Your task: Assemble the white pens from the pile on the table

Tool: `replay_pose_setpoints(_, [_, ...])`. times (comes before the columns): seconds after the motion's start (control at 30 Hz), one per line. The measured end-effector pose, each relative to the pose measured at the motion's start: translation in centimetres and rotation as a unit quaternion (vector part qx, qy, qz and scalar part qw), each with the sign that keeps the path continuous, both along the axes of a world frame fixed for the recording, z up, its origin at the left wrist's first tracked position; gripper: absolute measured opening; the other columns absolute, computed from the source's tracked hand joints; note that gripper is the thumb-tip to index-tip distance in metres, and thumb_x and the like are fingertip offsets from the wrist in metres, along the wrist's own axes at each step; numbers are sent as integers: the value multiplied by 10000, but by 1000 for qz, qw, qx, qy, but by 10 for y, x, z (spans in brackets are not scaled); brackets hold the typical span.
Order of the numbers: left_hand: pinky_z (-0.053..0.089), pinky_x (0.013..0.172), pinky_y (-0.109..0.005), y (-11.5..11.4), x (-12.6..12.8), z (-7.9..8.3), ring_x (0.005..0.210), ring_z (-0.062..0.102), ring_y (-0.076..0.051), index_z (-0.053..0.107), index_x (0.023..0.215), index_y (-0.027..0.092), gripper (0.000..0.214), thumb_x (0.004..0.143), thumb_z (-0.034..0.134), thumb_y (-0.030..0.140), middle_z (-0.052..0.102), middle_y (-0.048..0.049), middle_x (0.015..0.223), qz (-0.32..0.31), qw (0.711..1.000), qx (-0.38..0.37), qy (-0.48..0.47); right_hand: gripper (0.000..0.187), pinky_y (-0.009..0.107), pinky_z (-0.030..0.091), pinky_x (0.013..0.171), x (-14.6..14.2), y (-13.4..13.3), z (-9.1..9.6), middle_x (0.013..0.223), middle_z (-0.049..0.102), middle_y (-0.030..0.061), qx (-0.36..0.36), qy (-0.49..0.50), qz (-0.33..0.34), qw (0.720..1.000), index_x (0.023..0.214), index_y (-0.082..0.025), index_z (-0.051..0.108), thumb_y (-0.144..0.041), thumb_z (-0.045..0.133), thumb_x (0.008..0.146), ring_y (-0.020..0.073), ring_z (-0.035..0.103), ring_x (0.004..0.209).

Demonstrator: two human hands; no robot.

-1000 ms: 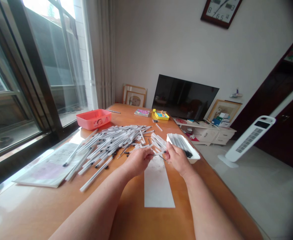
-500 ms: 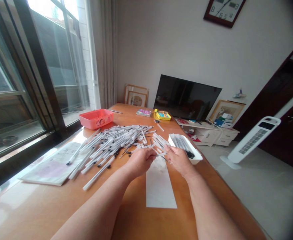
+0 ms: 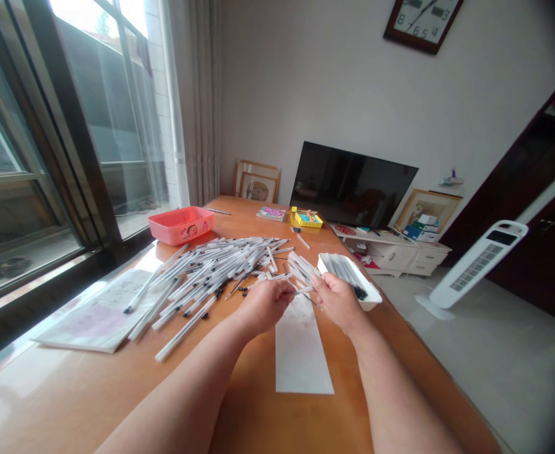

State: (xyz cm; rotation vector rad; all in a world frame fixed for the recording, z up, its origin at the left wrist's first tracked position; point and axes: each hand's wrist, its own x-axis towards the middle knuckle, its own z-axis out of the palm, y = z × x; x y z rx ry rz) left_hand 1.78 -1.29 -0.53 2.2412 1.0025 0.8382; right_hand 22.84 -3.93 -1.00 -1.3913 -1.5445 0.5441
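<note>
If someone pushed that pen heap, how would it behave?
The pen heap would probably slide apart, since its pieces lie loose and overlapping. The slim barrels look like thin plastic, so likely light and stiff; they may roll on the shiny table.

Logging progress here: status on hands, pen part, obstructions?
Left hand, right hand pinching translucent pen part near white paper strip. White tray beside right hand, not visibly blocking.

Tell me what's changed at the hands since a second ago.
The right hand has shifted slightly left, toward the left hand, and the dark end seen beside it then no longer shows. Nothing was visibly let go: the slim translucent pen part stays between the two hands. The pile of pens, white plastic tray and white paper strip stayed put.
</note>
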Motion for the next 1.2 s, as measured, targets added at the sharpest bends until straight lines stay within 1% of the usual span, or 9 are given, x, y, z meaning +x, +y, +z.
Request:
replay_pose_setpoints(0.2, [433, 686, -247, -6, 1, 8, 807, 612, -175, 711, 902, 228, 185, 846, 535, 215, 705, -30, 879, 7, 1000, 12, 4, 521, 293, 326, 512, -1, 0, 1, 544, 438, -17, -3, 22, -6, 1000, 638, -222, 483, -669, 505, 905, 146, 401, 530])
replay_pose_setpoints(0.33, [429, 666, -251, -4, 2, 5, 767, 599, -173, 703, 892, 217, 186, 874, 522, 255, 692, -31, 835, 3, 1000, -3, 1, 565, 300, 378, 545, -1, 0, 2, 553, 493, 0, -11, 43, -28, 999, 658, -216, 544, -701, 423, 923, 160, 464, 544])
replay_pose_setpoints(0.47, [417, 638, -250, -1, 1, 1, 720, 581, -165, 695, 880, 215, 184, 880, 519, 268, 670, -20, 778, 4, 1000, -17, -1, 547, 303, 409, 580, -1, -3, 5, 591, 554, 16, -13, 28, -9, 999, 686, -215, 566, -687, 430, 927, 173, 519, 583])
replay_pose_setpoints(0.6, [418, 645, -253, -1, 1, 1, 718, 581, -163, 691, 875, 211, 166, 865, 533, 263, 665, -16, 768, 10, 1000, -16, 2, 501, 285, 381, 567, -2, -4, 5, 602, 540, -1, -6, 7, 8, 1000, 664, -213, 512, -643, 492, 920, 156, 485, 586])
replay_pose_setpoints(0.83, [416, 665, -253, -7, 6, 7, 754, 590, -160, 665, 865, 202, 96, 821, 582, 221, 679, -26, 829, 26, 1000, 16, -4, 480, 269, 335, 531, -4, 1, -2, 592, 492, -21, 1, 29, -31, 999, 682, -207, 515, -626, 501, 916, 139, 418, 561])
replay_pose_setpoints(0.93, [418, 639, -254, -6, 8, 3, 715, 583, -155, 652, 858, 191, 197, 901, 528, 337, 675, -28, 796, -1, 1000, -21, -22, 469, 271, 335, 530, -5, 0, 0, 588, 488, -20, 16, 23, -38, 999, 685, -209, 516, -615, 495, 919, 141, 415, 560])
replay_pose_setpoints(1.03, [429, 619, -264, -5, 7, -2, 676, 593, -157, 662, 881, 176, 378, 964, 413, 448, 695, -44, 777, -26, 994, -101, -23, 464, 274, 333, 532, -5, -3, 3, 584, 482, -17, 31, 11, -37, 999, 667, -214, 496, -599, 489, 926, 144, 419, 564])
replay_pose_setpoints(1.1, [436, 622, -268, -4, 6, -4, 672, 605, -160, 667, 902, 173, 384, 966, 398, 440, 715, -48, 788, -35, 989, -139, -19, 463, 276, 335, 534, -5, -3, 3, 579, 479, -18, 34, 3, -35, 999, 660, -216, 491, -593, 488, 929, 147, 426, 567])
replay_pose_setpoints(1.2, [429, 629, -266, -3, 6, -4, 680, 608, -163, 667, 842, 181, 315, 931, 468, 409, 717, -41, 770, -28, 992, -126, -5, 465, 276, 337, 532, -6, 0, -1, 565, 466, -26, 28, 6, -35, 999, 655, -218, 494, -594, 495, 928, 146, 427, 558])
